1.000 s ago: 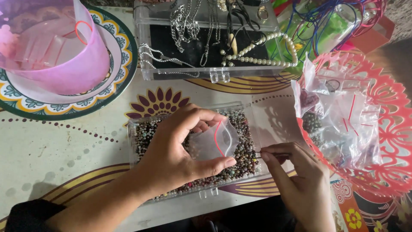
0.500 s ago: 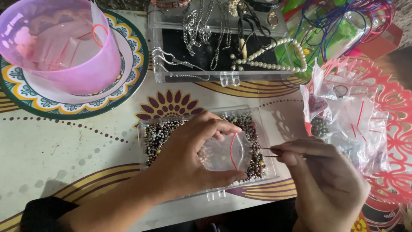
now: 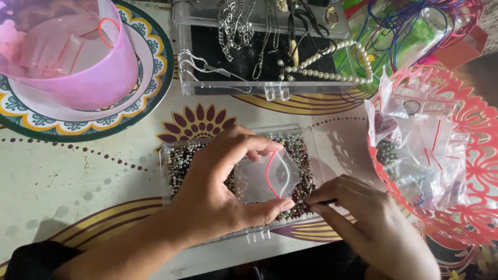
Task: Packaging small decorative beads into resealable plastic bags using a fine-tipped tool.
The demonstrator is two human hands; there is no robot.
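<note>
Zip bag (image 3: pixel 267 179) (small, clear, red seal) is held open by the left hand (image 3: pixel 218 186) over the bead tray (image 3: pixel 176 161) on the counter (image 3: pixel 67 176). Right hand (image 3: pixel 353 207), pinching a thin dark tool (image 3: pixel 324 201), has dropped from the bag's mouth to the beads.

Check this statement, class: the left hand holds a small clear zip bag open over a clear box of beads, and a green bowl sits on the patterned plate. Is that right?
Not quite. The bowl on the patterned plate is pink, not green, as the head view shows. The rest holds: the left hand holds the small clear zip bag open over the clear box of beads.
</note>
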